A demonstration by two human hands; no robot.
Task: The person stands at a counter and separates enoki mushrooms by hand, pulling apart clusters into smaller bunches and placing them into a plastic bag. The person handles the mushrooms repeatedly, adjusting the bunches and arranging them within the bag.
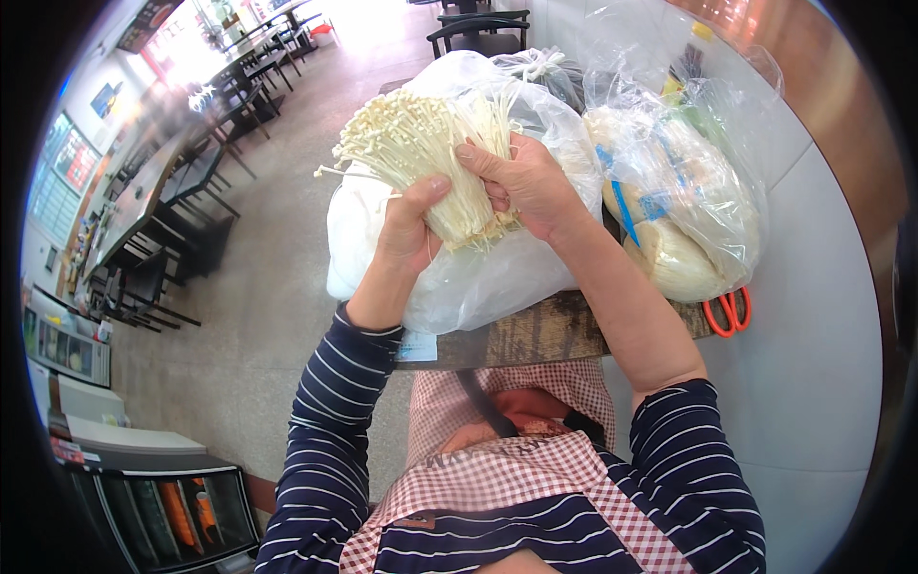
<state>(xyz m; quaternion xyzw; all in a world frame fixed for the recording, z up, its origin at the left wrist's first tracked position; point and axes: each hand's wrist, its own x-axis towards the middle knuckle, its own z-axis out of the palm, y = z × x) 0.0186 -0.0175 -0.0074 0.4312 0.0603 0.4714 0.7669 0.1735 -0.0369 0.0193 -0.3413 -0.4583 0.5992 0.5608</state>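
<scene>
A thick bunch of enoki mushrooms [423, 143] is held above a translucent white plastic bag [488, 294]. My left hand [412, 222] grips the bunch low on its left side, thumb across the stems. With thumb and fingers, my right hand [527, 183] holds a smaller portion of stems [491, 115] at the right. The two portions lean apart at the caps, and their stringy root ends meet near the bottom. The bag beneath spreads over a dark wooden tabletop [516, 337]; its contents are mostly hidden.
On the right lies a clear bag of packed enoki [674, 251] with blue printing. Orange-red scissor handles [728, 312] stick out below it. Behind stands a knotted plastic bag [549, 68] and a dark chair [480, 36]. A white wall [817, 301] borders the right side. A paper slip [418, 346] lies at the table edge.
</scene>
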